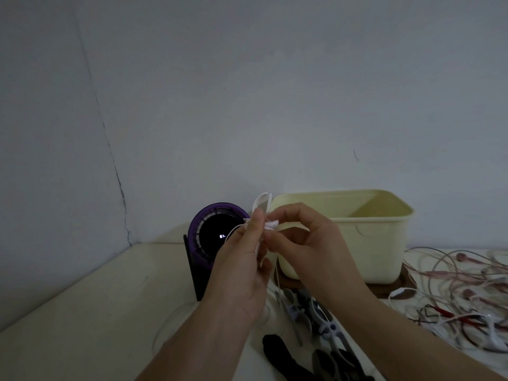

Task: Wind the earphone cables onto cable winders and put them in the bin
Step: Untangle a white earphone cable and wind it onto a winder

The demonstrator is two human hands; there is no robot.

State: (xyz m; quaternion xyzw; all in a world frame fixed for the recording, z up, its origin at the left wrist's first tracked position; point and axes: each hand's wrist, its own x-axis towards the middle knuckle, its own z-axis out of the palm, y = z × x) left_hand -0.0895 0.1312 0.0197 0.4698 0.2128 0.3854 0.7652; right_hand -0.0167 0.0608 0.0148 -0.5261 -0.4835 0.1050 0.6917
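Above tabletop's far edge, before cream bin [373, 243]: left grip [242, 268] pinches white cable winder [261, 206], long axis upright; right grip [308, 243] pinches white earphone cable [272, 224] at winder's right side. Bin just behind right grip, nearer that hand.

The purple device [211, 235] bears small lit marks, unreadable.

One head-worn view looks forward and slightly down across the worktop [90, 292] to the wall [275, 92], left hand [242, 270] and right hand [310, 248] close before it.
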